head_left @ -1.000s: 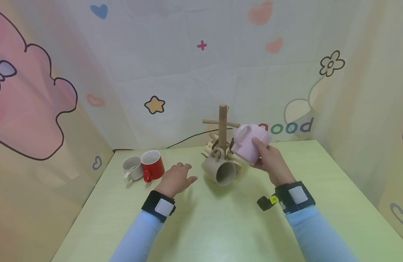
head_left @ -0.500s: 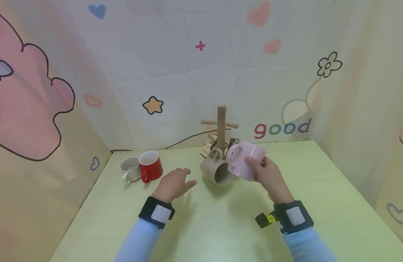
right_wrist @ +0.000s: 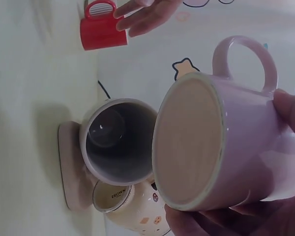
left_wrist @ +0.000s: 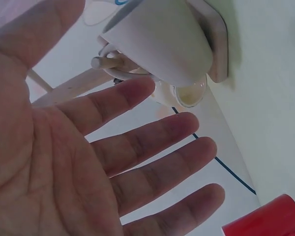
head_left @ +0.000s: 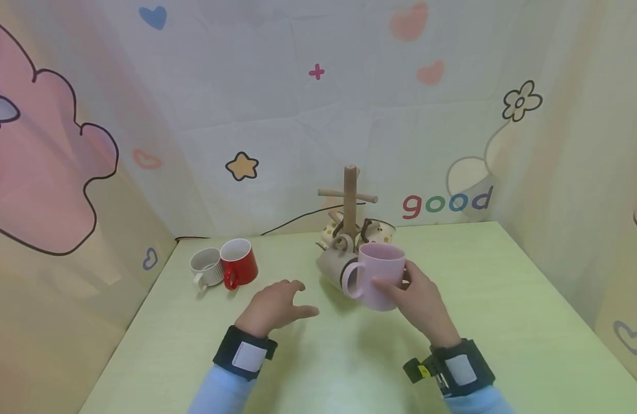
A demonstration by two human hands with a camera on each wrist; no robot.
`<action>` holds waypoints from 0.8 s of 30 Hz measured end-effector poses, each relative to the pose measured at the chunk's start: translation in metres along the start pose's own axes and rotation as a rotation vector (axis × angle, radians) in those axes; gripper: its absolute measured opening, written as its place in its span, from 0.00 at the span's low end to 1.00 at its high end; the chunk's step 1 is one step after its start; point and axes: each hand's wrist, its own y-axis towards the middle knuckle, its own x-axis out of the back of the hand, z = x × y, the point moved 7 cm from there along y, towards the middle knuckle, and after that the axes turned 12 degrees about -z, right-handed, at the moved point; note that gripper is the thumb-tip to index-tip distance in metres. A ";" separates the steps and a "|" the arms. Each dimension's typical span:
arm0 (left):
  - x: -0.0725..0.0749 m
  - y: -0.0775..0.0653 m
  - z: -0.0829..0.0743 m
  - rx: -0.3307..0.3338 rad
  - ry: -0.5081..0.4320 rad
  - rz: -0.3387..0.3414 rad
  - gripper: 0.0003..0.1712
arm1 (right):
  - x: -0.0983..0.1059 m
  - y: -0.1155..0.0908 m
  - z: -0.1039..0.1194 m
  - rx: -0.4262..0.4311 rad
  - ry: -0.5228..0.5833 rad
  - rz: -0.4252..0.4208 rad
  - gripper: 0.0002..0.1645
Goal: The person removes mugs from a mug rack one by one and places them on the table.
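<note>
Now the right hand (head_left: pixel 420 302) grips the pink mug (head_left: pixel 379 268) by its body, upright before the wooden mug tree (head_left: pixel 350 201).
Its handle points left, toward the spread, empty left hand (head_left: pixel 274 309).

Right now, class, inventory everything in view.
table: 1, pale green, foreground
mug tree: 1, tan wood, back centre
pink mug: 1, pink, in right hand
plain mug: 1, grey-beige, on tree
patterned cups: 2, cream, at tree
red mug: 1, red, left
ribbed cup: 1, white, beside red mug
cable: 1, black, back
printed backdrop: 1, pastel, behind
sleeves: 2, light blue, bottom
wrist straps: 2, black, beside sleeves
left hand: 1, bare, above table
right hand: 1, bare, centre right
</note>
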 end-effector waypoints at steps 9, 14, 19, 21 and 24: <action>0.002 -0.011 -0.017 -0.046 -0.046 0.026 0.38 | -0.007 -0.009 -0.002 0.100 -0.031 -0.028 0.51; 0.005 -0.015 -0.029 -0.090 -0.076 0.021 0.38 | -0.012 -0.016 -0.001 0.125 -0.051 -0.039 0.52; 0.007 -0.019 -0.040 -0.129 -0.107 0.011 0.38 | -0.017 -0.022 0.000 0.141 -0.054 -0.041 0.52; 0.007 -0.020 -0.042 -0.142 -0.116 0.011 0.36 | -0.019 -0.024 0.000 0.146 -0.056 -0.042 0.52; 0.005 -0.020 -0.045 -0.163 -0.128 0.019 0.33 | -0.022 -0.027 -0.001 0.152 -0.064 -0.047 0.53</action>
